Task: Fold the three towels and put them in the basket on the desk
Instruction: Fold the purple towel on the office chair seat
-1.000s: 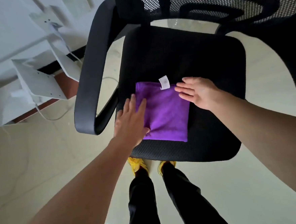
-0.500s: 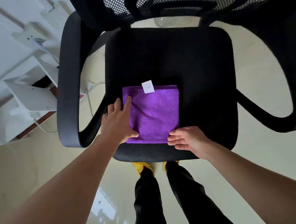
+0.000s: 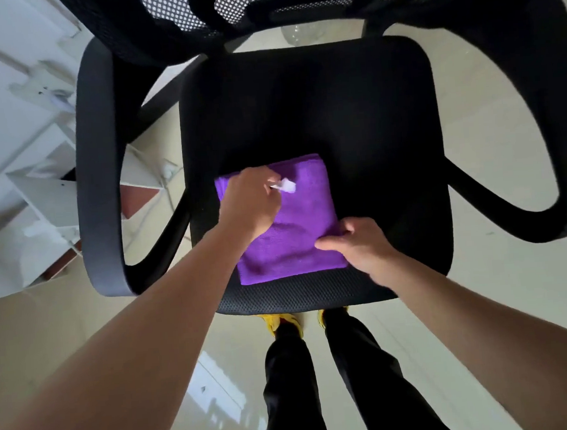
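A black mesh office chair (image 3: 385,113) fills most of the view, its seat facing the person who stands at the front edge. On the near left part of the seat lies the purple towel (image 3: 304,220), folded into a compact rectangle, its near edge just short of the seat's front rim.

The left hand (image 3: 251,207) lies over the towel's far left corner with fingers curled, pinching the small white tag (image 3: 286,185) between fingertips. The right hand (image 3: 361,243) holds the near right corner, thumb on top and fingers curling around the edge.

A second ago both hands lay flat and spread on the cloth, left on its left side, right up by the tag; half a second ago the right had dropped to the near edge. Now both have closed on the fabric. I judge the smoothing is over and either one more fold or the lift toward the basket is starting.

Neither the basket nor the surface it stands on can be identified here, and no other towels are in view.

The tag is too blurred to read; no brand or writing is legible anywhere.
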A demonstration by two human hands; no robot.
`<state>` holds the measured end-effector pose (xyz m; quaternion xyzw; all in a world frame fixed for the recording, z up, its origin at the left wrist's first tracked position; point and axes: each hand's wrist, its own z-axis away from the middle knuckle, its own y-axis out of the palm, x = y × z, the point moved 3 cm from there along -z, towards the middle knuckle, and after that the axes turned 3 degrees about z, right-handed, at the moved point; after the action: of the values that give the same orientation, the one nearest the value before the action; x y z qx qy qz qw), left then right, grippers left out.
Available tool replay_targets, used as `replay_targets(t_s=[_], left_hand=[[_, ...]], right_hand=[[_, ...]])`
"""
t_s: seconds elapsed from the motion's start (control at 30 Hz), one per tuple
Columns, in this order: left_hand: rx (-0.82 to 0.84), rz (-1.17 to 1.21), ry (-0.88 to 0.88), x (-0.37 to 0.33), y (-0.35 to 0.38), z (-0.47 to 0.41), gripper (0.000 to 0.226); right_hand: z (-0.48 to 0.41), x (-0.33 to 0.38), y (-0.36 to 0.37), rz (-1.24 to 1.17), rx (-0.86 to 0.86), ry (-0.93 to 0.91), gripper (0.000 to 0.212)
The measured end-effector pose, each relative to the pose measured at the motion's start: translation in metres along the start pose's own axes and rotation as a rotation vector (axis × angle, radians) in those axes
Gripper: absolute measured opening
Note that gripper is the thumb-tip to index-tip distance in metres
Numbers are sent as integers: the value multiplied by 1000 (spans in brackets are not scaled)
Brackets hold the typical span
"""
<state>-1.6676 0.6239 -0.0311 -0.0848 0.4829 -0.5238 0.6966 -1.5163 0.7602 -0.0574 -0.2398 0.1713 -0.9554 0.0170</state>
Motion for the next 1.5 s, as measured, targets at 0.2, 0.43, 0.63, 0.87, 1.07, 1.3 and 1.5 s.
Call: replay_targets(t_s=[0.2,0.43,0.63,0.87,1.07,1.3,1.5], left_hand=[[80,568,-415,-19,22,-7,30],[224,907,-793,-30,18,-17,70],[211,704,-727,-33,19,-20,54],[91,625,-477,-5,15,-3,42],[-179,-189,72,4,9,17,47],[64,-551,521,11,36,20,40],[141,-451,480,21,38,-1,39]], right_hand=[[-9,-5,-74,-273,55,78,23],[16,14,-77,481,-369,-603,33],[51,-6,-28,819,-379,-807,43],[61,-19,-9,827,-256,-869,20],[44,-13,17,940,-154,-729,32],[41,-12,20,994,-111,-665,34],[21,2,29,1032,-119,-574,37]])
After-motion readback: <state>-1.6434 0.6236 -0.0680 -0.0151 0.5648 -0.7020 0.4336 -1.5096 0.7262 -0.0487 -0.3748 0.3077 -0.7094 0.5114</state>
